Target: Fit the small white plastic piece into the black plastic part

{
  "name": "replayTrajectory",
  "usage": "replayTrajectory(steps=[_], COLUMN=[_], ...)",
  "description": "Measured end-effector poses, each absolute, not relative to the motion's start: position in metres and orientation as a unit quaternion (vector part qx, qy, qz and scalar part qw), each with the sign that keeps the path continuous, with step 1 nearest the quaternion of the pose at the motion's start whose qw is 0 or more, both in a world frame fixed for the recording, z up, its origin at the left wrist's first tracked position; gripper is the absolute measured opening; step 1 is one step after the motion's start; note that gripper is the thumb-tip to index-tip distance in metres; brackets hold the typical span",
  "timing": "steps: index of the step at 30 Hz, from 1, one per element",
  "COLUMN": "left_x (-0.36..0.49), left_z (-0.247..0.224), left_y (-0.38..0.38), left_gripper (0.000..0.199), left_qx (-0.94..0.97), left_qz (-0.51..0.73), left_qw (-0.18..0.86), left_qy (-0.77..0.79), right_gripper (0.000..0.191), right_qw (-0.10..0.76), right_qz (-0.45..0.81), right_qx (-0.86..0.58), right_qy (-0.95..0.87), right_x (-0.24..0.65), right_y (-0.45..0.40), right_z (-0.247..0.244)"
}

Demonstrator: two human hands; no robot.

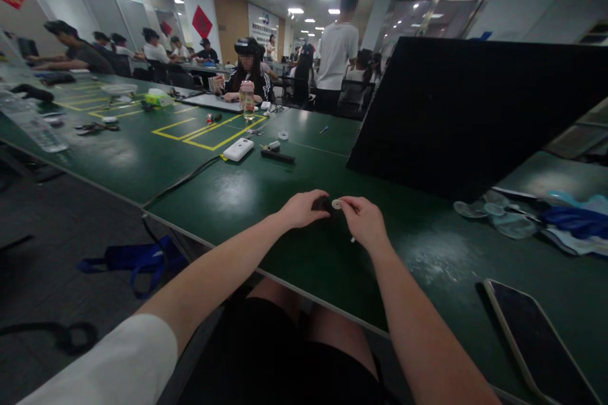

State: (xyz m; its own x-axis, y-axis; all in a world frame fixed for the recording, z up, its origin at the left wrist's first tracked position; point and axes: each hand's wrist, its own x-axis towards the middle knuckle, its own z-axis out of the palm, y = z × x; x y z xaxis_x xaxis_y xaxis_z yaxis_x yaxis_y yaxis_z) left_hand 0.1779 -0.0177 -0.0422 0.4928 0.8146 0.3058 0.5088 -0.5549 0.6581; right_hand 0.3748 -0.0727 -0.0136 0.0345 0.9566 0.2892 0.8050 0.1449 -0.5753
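Over the green table [247, 202], my left hand [301, 209] is closed around a small black object [322, 204]. My right hand [365, 220] pinches a small pale round piece [337, 204] between thumb and fingertips, just right of the black object. A narrow gap shows between the two. A small white bit [353, 240] shows just below my right hand. Farther back lie a dark bar [278, 156], a white ring [283, 135] and a white device [238, 149].
A large black panel [465, 114] stands at the right. A phone [536, 335] lies at the near right, with clear fan-like blades [503, 212] behind it. A bottle [247, 100] stands farther back, near a seated person [247, 76]. A cable [183, 182] crosses the left side.
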Motion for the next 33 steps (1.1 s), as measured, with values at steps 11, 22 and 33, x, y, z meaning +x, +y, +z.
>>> replayTrajectory(steps=[11,22,33], left_x=[0.178,0.177,0.18], left_z=[-0.04,-0.037,-0.044], left_y=[-0.02,-0.022,-0.02], left_gripper=[0.055,0.057,0.057], left_qx=[0.839,0.839,0.811], left_qz=[0.294,0.291,0.326], left_qw=[0.271,0.275,0.292], left_qy=[0.368,0.369,0.389], right_gripper=[0.029,0.026,0.032], right_qw=[0.248,0.197,0.231], right_qz=[0.112,0.19,0.172], right_qx=[-0.609,-0.606,-0.681], right_qy=[-0.745,-0.747,-0.674], right_x=[0.368,0.372,0.393], right_y=[-0.08,-0.078,-0.069], right_z=[-0.012,-0.007,-0.017])
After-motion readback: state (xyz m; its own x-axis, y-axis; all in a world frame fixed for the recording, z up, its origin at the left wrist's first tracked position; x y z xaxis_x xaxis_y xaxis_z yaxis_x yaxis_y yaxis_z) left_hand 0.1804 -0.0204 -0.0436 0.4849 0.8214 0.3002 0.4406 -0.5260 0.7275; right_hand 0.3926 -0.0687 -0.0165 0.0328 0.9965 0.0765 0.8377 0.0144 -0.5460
